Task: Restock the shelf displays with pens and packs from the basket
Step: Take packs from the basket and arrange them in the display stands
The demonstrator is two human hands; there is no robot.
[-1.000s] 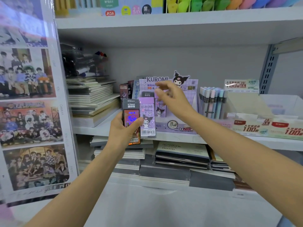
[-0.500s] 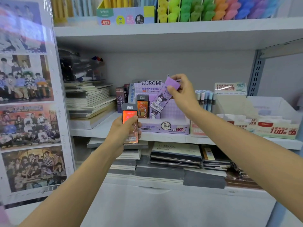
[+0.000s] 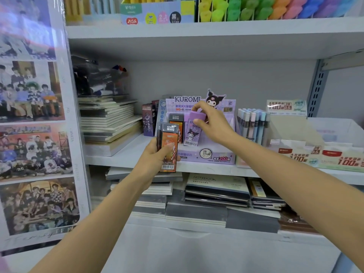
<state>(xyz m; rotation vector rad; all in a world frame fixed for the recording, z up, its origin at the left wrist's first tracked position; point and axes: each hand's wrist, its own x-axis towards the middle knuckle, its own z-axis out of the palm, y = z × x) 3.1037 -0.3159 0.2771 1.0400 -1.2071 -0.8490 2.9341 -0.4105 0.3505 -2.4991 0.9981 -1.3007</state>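
A purple Kuromi display box (image 3: 208,156) stands on the middle shelf (image 3: 122,158). My right hand (image 3: 213,123) pinches the top of a purple Kuromi pack (image 3: 192,133), which sits upright inside that box. Beside it in the box stands an orange Ultraman pack (image 3: 178,123). My left hand (image 3: 155,160) grips a few orange Ultraman packs (image 3: 168,148) in front of the box's left end, upright, barcodes at the bottom. The basket is out of view.
Notebooks (image 3: 110,123) are stacked at the shelf's left, dark packs (image 3: 148,119) next to the box, pastel pens (image 3: 252,125) and lead-refill boxes (image 3: 307,152) to the right. More notebooks (image 3: 216,192) lie on the shelf below. A photo poster panel (image 3: 35,134) stands at the left.
My right hand has lowered the purple pack from a tilt above the box down into it, now upright. My left hand has stayed with the orange packs, edging right towards the box.
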